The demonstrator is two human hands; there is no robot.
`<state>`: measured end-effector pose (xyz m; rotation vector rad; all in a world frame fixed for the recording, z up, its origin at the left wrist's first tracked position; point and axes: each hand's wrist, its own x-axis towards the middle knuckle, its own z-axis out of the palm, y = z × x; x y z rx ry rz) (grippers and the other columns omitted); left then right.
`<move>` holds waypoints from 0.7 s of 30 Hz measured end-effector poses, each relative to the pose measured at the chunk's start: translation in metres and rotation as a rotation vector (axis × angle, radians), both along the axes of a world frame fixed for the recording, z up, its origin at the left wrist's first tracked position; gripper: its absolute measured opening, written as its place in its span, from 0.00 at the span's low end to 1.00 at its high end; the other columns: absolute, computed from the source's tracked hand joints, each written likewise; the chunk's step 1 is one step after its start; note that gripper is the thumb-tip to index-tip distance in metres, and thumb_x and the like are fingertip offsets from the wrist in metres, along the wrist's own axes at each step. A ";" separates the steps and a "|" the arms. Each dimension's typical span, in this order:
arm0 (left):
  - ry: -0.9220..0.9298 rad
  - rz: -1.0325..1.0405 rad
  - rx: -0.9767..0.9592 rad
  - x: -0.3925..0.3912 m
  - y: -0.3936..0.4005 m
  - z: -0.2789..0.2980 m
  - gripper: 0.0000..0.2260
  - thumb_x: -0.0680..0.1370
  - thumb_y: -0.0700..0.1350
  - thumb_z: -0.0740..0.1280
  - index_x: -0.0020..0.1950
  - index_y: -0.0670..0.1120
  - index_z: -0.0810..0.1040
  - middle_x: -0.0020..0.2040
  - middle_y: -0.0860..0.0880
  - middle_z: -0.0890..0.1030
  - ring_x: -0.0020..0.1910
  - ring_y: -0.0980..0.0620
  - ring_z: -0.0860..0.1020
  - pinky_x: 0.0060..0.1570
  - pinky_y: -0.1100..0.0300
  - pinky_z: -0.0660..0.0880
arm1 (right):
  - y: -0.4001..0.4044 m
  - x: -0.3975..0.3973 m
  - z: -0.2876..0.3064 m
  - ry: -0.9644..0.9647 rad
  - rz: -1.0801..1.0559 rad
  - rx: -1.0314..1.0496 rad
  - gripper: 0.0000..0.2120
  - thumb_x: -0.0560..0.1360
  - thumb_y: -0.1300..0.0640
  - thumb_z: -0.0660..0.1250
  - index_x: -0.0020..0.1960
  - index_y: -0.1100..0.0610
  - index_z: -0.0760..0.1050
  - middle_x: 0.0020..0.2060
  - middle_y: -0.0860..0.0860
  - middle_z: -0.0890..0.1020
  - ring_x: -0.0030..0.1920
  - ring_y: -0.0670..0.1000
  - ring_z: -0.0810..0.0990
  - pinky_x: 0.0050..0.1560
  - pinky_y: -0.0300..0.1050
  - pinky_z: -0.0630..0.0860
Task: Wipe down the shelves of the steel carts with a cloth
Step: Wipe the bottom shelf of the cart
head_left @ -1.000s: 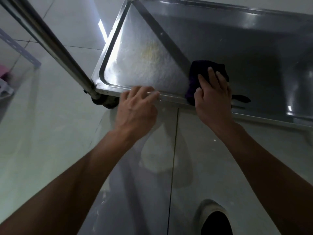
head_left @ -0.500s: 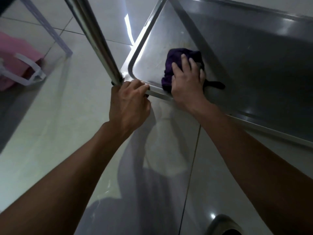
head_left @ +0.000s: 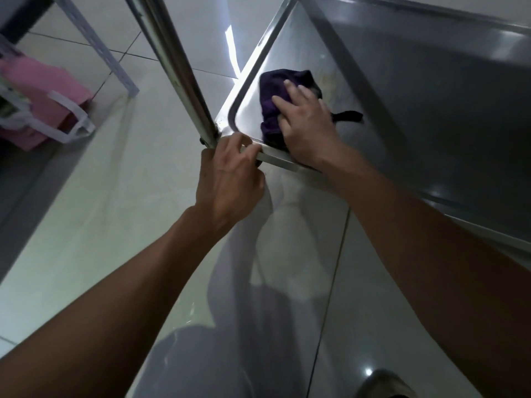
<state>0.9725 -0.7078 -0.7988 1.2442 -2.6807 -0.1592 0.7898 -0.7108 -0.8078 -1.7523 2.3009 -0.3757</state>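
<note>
Purple cloth (head_left: 273,93) lying in the steel shelf (head_left: 416,90) corner, under the right hand (head_left: 309,126), fingers pressing flat. Left hand (head_left: 227,179) is gripping the rim beside it, by the post (head_left: 172,61).

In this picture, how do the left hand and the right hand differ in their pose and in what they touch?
The left hand curls its fingers over the rim at the corner of the cart shelf, beside the upright pole; the right hand lies inside the shelf, fingers mostly straight. The left hand touches bare steel, while the right hand presses on the purple cloth. Both hands are bare and work at the same shelf corner.
</note>
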 end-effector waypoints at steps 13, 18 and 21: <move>0.029 -0.331 0.089 -0.136 0.058 0.004 0.18 0.81 0.54 0.60 0.69 0.52 0.75 0.71 0.49 0.70 0.72 0.47 0.64 0.68 0.45 0.63 | 0.184 -0.136 -0.012 0.047 -0.399 -0.032 0.22 0.85 0.54 0.50 0.78 0.53 0.62 0.81 0.53 0.54 0.80 0.56 0.50 0.77 0.61 0.54; 0.018 -0.421 0.100 -0.190 0.081 0.009 0.16 0.81 0.55 0.59 0.63 0.52 0.78 0.68 0.49 0.73 0.69 0.46 0.66 0.66 0.44 0.64 | 0.236 -0.162 -0.003 0.001 -0.500 0.006 0.22 0.86 0.52 0.49 0.79 0.50 0.60 0.81 0.51 0.50 0.80 0.54 0.47 0.78 0.58 0.51; -0.064 -0.445 0.105 -0.201 0.077 0.005 0.16 0.81 0.57 0.59 0.64 0.53 0.77 0.67 0.48 0.73 0.68 0.44 0.68 0.64 0.42 0.67 | 0.237 -0.165 -0.004 -0.009 -0.513 0.016 0.22 0.86 0.51 0.49 0.79 0.48 0.59 0.81 0.50 0.50 0.80 0.53 0.46 0.78 0.57 0.51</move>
